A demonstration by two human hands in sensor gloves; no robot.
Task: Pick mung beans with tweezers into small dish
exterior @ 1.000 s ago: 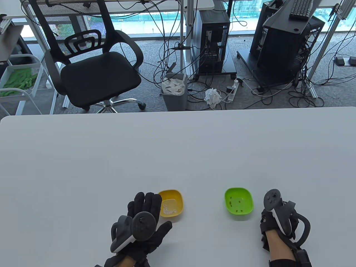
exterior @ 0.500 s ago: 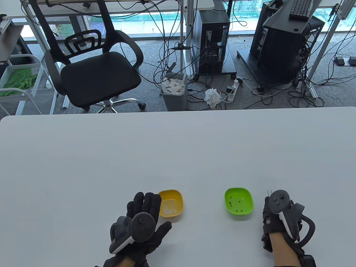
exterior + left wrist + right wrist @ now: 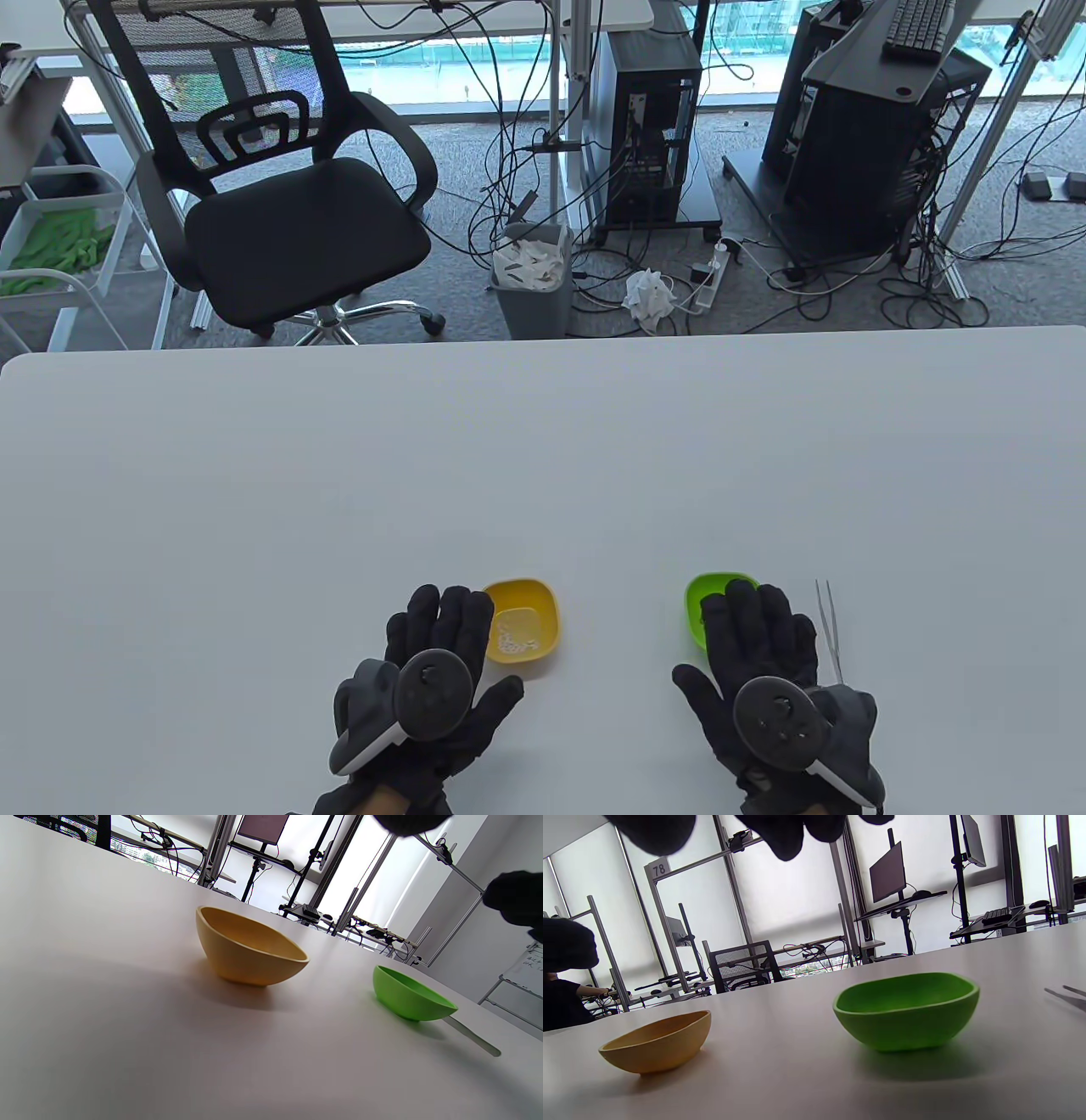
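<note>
A yellow bowl point(image 3: 534, 601) with pale beans sits on the white table point(image 3: 543, 475). A green bowl point(image 3: 702, 596) stands to its right, its near part hidden under my right hand point(image 3: 755, 645). That hand lies flat, palm down, fingers spread, holding nothing. Metal tweezers point(image 3: 828, 626) lie on the table just right of it. My left hand point(image 3: 441, 645) lies flat and empty just left of the yellow bowl. The left wrist view shows the yellow bowl point(image 3: 250, 950), the green bowl point(image 3: 409, 995) and the tweezers point(image 3: 471, 1035). The right wrist view shows the green bowl point(image 3: 905, 1012), the yellow bowl point(image 3: 657, 1046) and the tweezers' tips point(image 3: 1065, 995).
The table's far edge point(image 3: 543, 340) runs across the middle of the table view. Beyond it are an office chair point(image 3: 288, 187), a bin point(image 3: 533, 276) and computer towers point(image 3: 649, 127) on the floor.
My right hand has turned palm down and moved left over the green bowl's near side. It has let go of the tweezers, which now lie to its right. The left hand has not moved.
</note>
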